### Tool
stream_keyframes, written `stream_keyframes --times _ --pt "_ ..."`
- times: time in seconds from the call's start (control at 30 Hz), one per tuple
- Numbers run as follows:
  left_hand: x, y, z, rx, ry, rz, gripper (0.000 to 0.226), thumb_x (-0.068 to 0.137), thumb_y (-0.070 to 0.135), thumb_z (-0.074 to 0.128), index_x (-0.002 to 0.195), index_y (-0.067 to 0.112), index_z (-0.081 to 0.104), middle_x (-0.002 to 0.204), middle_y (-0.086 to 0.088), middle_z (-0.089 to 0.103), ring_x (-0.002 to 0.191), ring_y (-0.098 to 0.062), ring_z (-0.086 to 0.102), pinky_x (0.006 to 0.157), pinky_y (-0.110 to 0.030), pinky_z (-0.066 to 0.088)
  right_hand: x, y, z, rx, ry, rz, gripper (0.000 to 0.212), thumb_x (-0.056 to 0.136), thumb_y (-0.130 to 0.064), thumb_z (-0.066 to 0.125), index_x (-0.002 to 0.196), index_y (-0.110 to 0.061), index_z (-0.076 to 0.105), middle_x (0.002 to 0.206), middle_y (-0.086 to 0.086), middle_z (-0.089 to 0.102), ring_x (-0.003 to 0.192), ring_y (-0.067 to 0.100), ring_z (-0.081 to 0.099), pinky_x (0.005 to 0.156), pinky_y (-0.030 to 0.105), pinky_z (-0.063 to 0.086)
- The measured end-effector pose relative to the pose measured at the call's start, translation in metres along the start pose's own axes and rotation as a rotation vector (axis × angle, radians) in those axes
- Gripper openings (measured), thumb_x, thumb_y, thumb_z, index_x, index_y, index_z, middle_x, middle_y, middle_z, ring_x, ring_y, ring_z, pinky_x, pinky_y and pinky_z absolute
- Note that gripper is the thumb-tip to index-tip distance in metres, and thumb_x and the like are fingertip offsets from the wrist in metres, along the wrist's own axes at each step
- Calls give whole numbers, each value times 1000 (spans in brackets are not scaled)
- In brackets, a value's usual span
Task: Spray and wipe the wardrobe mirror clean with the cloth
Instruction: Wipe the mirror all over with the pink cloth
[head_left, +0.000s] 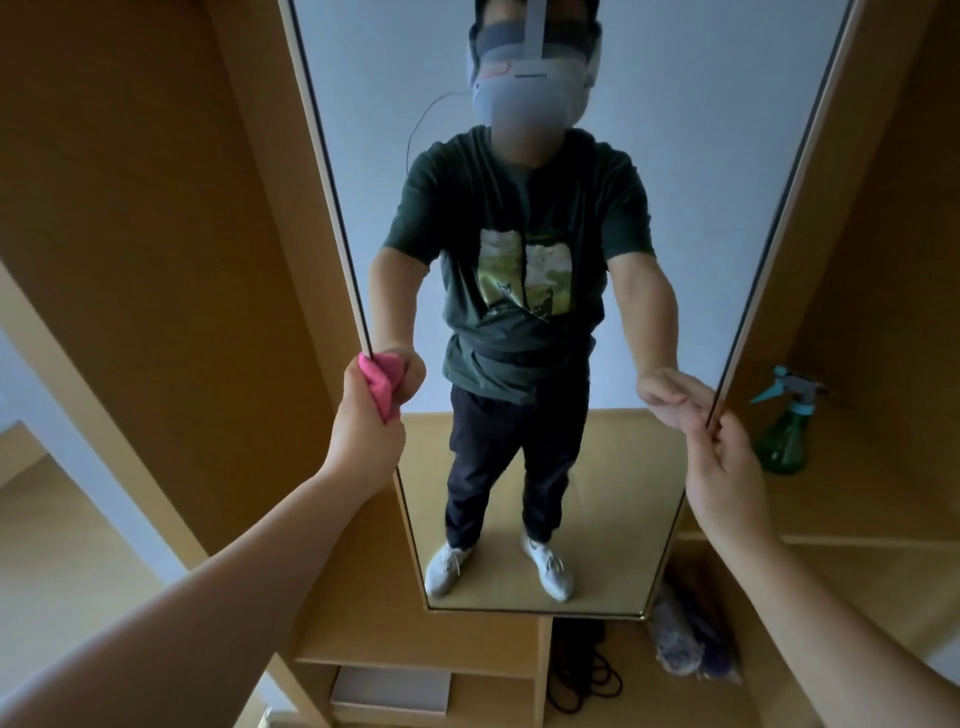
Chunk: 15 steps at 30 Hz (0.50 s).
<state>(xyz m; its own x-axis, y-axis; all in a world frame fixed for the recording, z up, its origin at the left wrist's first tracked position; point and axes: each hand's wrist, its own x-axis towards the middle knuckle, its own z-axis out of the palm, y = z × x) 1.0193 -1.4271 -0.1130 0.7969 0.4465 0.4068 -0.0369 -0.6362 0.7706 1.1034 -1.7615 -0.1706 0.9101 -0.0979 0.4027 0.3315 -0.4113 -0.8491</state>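
The left hand (366, 434) grips the bunched pink cloth (382, 382) in a closed fist at the left edge of the mirror (649, 156). The right hand (727, 467) pinches the right edge between thumb and fingers. The spray bottle (782, 431) stands untouched on the shelf (872, 499) to the right. 2 risks appear: the wadded cloth may smear rather than wipe, and bare fingertips may print the glass.

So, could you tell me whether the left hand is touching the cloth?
Touching: the head view shows the left hand gripping the cloth by the mirror.
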Motion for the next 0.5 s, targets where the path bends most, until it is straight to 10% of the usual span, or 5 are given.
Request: stream_keyframes --times 0.5 --pt "-22 -24 19 -58 -12 -59 51 87 -8 47 128 23 37 104 10 53 99 -12 56 83 -36 53 -18 29 10 -31 -3 1 12 100 -18 44 104 -12 53 84 9 60 74 24 57 65 38 45"
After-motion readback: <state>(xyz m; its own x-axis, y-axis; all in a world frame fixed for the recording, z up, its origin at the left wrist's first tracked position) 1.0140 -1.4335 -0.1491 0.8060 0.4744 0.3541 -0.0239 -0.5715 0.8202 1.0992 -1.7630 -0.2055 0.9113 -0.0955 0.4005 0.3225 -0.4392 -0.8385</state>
